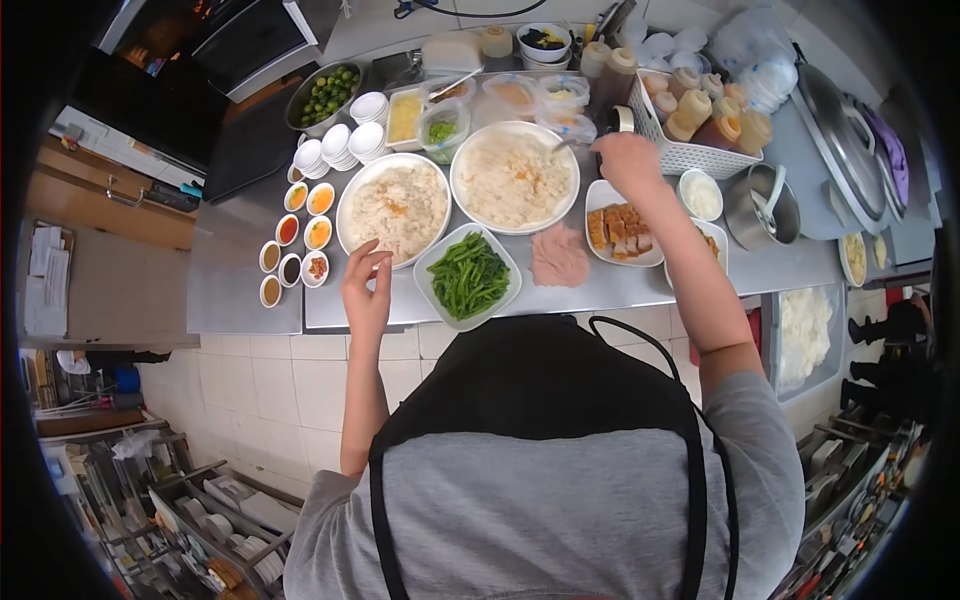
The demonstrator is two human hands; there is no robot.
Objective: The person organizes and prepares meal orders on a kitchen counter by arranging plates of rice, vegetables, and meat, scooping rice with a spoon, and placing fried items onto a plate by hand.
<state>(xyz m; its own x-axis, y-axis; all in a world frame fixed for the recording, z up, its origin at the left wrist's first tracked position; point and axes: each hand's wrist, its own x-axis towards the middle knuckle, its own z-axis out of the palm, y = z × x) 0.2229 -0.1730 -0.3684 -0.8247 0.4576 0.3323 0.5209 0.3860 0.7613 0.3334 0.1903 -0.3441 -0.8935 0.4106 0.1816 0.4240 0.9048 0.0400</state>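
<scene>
My right hand (630, 165) is closed around a metal spoon (568, 145), whose end reaches over the rim of the right bowl of rice (515, 180). Orange-brown bits lie on the rice in that bowl and in the left bowl of rice (395, 215). By the left bowl's lower edge is my left hand (367, 285), fingers bent and apart, holding nothing. Between the bowls and my body stand a square bowl of green vegetables (467, 277) and a pink cloth (560, 255). Below my right hand is a dish of sliced fried cutlet (620, 232); my forearm partly covers another dish.
Small sauce cups (288, 230) and stacked white cups (340, 143) stand at left, near a pot of green limes (330, 97). A white basket of bottles (695, 155), a small white bowl (700, 195) and a metal pot (765, 210) stand at right. Ingredient tubs (442, 130) line the back.
</scene>
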